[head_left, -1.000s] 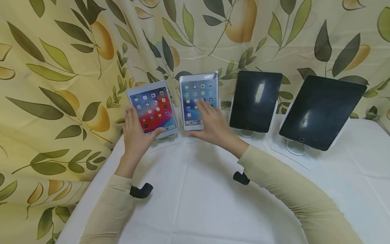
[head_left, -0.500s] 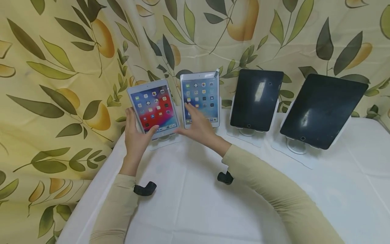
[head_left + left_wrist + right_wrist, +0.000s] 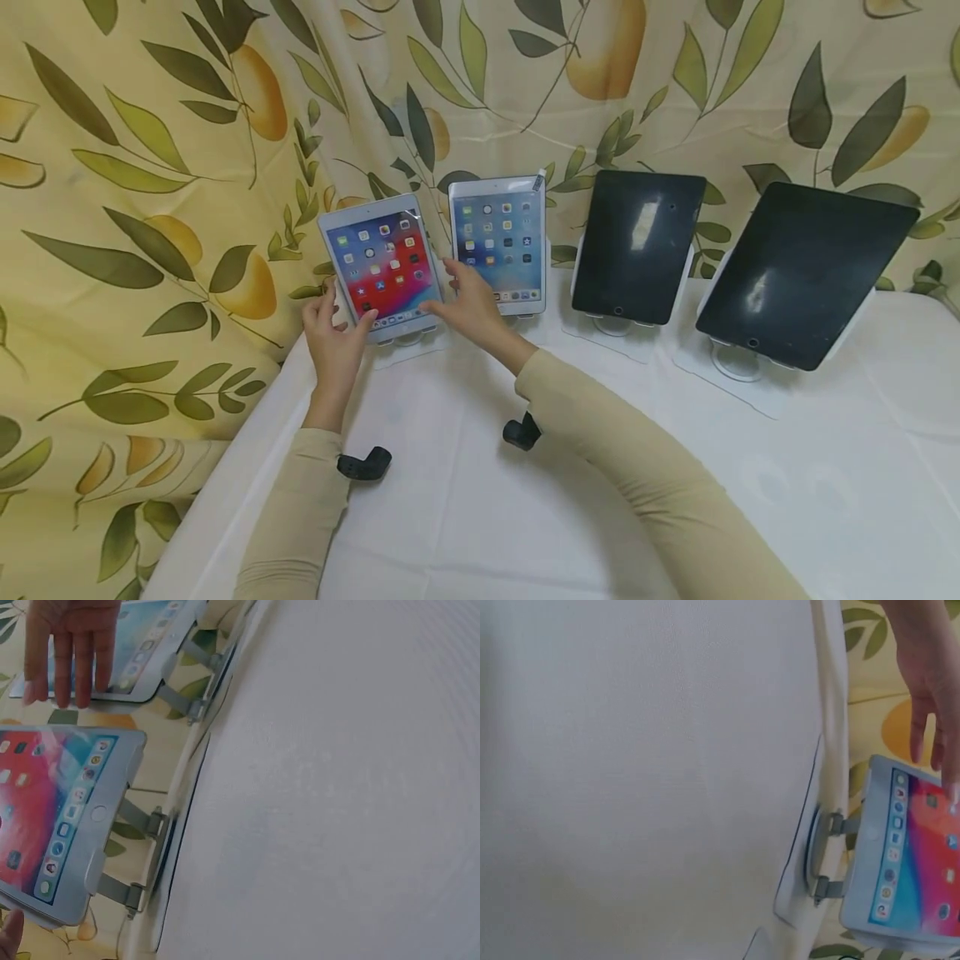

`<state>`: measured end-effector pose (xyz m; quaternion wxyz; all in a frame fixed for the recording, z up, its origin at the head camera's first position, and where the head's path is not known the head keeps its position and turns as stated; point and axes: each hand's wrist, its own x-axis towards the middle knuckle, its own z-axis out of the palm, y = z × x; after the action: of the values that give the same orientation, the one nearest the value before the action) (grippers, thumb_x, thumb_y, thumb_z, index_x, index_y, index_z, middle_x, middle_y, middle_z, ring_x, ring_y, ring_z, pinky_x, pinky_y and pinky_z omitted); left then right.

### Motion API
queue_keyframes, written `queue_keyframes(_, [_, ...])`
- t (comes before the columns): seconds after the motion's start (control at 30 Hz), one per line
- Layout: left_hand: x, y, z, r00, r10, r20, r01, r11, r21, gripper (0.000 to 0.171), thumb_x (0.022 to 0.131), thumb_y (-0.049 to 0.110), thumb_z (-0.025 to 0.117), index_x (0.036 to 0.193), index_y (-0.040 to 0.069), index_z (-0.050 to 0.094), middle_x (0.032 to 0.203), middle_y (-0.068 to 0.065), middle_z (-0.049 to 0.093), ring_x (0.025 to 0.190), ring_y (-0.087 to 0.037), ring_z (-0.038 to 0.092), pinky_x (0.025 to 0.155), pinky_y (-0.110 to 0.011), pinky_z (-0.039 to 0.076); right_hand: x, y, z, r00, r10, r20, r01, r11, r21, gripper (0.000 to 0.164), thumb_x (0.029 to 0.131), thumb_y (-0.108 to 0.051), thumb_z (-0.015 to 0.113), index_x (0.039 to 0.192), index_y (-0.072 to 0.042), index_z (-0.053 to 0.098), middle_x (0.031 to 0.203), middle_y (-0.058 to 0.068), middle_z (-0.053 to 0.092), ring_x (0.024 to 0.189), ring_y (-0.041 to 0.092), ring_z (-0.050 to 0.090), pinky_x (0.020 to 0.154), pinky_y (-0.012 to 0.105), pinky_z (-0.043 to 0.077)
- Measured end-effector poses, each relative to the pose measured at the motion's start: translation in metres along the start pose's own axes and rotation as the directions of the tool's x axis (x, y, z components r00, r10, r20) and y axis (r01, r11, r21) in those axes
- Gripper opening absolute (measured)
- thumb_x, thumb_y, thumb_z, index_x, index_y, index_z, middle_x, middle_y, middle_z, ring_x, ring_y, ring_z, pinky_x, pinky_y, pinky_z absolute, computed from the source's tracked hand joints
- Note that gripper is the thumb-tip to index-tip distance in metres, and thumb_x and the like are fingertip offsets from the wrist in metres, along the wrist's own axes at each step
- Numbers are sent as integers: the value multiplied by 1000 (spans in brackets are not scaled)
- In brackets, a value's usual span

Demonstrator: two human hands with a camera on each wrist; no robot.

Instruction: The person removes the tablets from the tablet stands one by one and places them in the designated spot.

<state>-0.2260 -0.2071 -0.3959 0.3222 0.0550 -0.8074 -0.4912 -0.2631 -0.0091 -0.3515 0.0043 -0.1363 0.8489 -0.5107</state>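
Note:
In the head view, a white tablet (image 3: 390,271) with a red and blue home screen leans on a stand at the left of a row. My left hand (image 3: 335,343) is at its left edge, fingers loosely bent and thumb over the lower corner of the screen. On the other side my right hand (image 3: 476,307) stands between this tablet and a second white tablet (image 3: 506,233), its thumb by the first one's lower right edge. The left wrist view shows the right hand (image 3: 75,645) with straight fingers in front of the second tablet (image 3: 146,656).
Two dark-screened tablets, one upright (image 3: 637,250) and one tilted (image 3: 806,275), stand on holders at the right. A white cloth (image 3: 465,500) covers the table. Behind hangs a curtain (image 3: 187,292) with leaves and fruit. Black wrist cameras (image 3: 365,464) stick out from the sleeves.
My right hand has moved left and down, from in front of the second tablet's screen to the first tablet's right side. My left hand's fingers have bent more at the left edge.

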Motion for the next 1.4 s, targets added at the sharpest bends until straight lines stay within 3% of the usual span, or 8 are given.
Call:
queue_keyframes(0.17, [0, -5, 4, 999, -34, 7, 34, 998, -48, 68, 80, 15, 76, 140, 8, 45, 119, -18, 40, 108, -22, 45, 86, -38, 53, 9, 6, 4, 999, 25, -21, -25, 1000, -7, 72, 82, -18, 75, 143, -9, 38, 133, 11, 50, 119, 24, 52, 94, 35, 50])
queue_keyframes(0.33, [1, -8, 7, 999, -46, -9, 45, 996, -75, 67, 81, 12, 75, 140, 9, 45, 121, -18, 42, 102, -19, 46, 81, -24, 50, 13, 9, 8, 999, 36, -2, -36, 999, -5, 68, 82, -16, 74, 141, -9, 40, 130, 11, 51, 115, 24, 53, 93, 34, 50])
queue_keyframes(0.6, [0, -6, 3, 998, -26, 61, 30, 997, -72, 67, 82, 4, 71, 141, 6, 41, 120, -19, 42, 100, -19, 46, 72, -6, 44, 16, 1, 16, 998, 56, 3, -56, 998, -2, 72, 78, -11, 77, 139, -6, 40, 128, 13, 49, 112, 26, 54, 94, 35, 50])
queue_keyframes(0.8, [3, -5, -1, 993, -79, 83, 92, 981, -171, 57, 84, -1, 66, 135, 3, 40, 116, -16, 44, 97, -15, 46, 71, -11, 44, 16, 0, 18, 995, 90, -37, -88, 995, 51, 60, 81, -9, 74, 132, -5, 41, 121, 12, 52, 111, 27, 54, 92, 35, 50])
queue_keyframes(1.03, [1, -2, -1, 1000, -28, 9, 30, 973, -228, 37, 88, -6, 60, 122, -7, 46, 111, -19, 50, 91, -16, 49, 66, -10, 44, 18, 15, 11, 993, -62, -103, 65, 998, 26, 28, 87, -7, 66, 112, -2, 54, 101, 12, 63, 91, 22, 60, 80, 28, 51])
queue_keyframes(1.2, [-6, 21, -7, 999, 20, -34, -28, 972, -232, 34, 85, -11, 60, 117, -13, 48, 108, -25, 52, 87, -22, 51, 65, -9, 44, 15, 19, 6, 977, -180, -113, 183, 983, 12, 25, 87, -8, 67, 109, -2, 57, 98, 12, 65, 86, 21, 61, 76, 28, 53])
queue_keyframes(1.27, [-7, 28, -9, 999, 30, -45, -40, 970, -239, 34, 83, -12, 62, 115, -14, 49, 104, -21, 54, 85, -21, 53, 64, -8, 45, 13, 19, 4, 966, -226, -123, 229, 973, 6, 25, 87, -7, 67, 109, -1, 57, 98, 13, 65, 84, 22, 62, 75, 28, 53])
queue_keyframes(1.4, [-4, 27, -12, 999, 14, -46, -27, 956, -292, 35, 82, -12, 64, 113, -14, 51, 98, -2, 55, 82, -13, 54, 64, -9, 47, 10, 16, 1, 946, -293, -139, 294, 956, -19, 26, 86, -6, 68, 110, -2, 57, 96, 12, 66, 80, 21, 63, 71, 26, 53])
